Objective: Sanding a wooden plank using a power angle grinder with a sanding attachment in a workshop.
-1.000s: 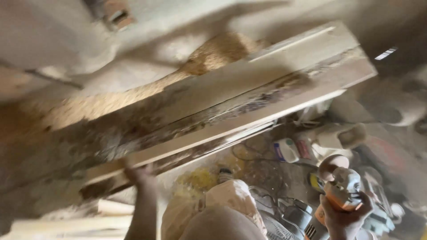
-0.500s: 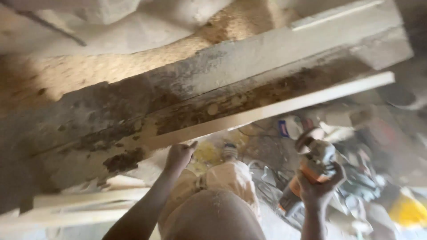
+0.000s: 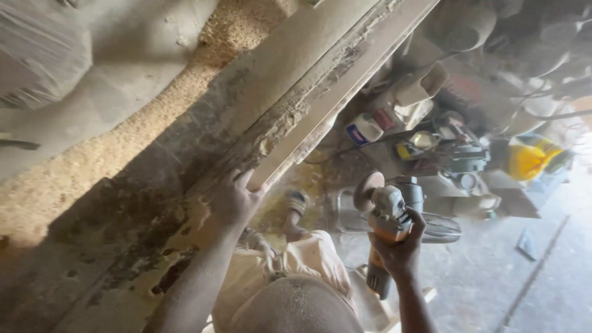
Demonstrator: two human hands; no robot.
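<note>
Left hand [image 3: 234,198] grips the end of a pale wooden strip [image 3: 327,108] against the workbench's [image 3: 123,185] front edge. Right hand [image 3: 399,250] closed around an orange angle grinder [image 3: 385,231], clear of the bench.

The left hand [image 3: 233,198] grips the rough lower edge of a long, weathered wooden plank [image 3: 296,92] that runs diagonally from lower left to upper right, its fingers wrapped over the crumbling, bark-like rim. The right hand [image 3: 398,246] holds an angle grinder [image 3: 385,222] by its orange-and-grey body, the round disc [image 3: 368,191] facing up toward the plank but apart from it. Below the arms show the person's pale trousers [image 3: 308,265] and a sandalled foot [image 3: 296,203]. A pile of sawdust [image 3: 123,142] lies behind the plank. To the right, tools, a yellow container [image 3: 524,161] and dusty clutter crowd the floor [image 3: 512,277].
</note>
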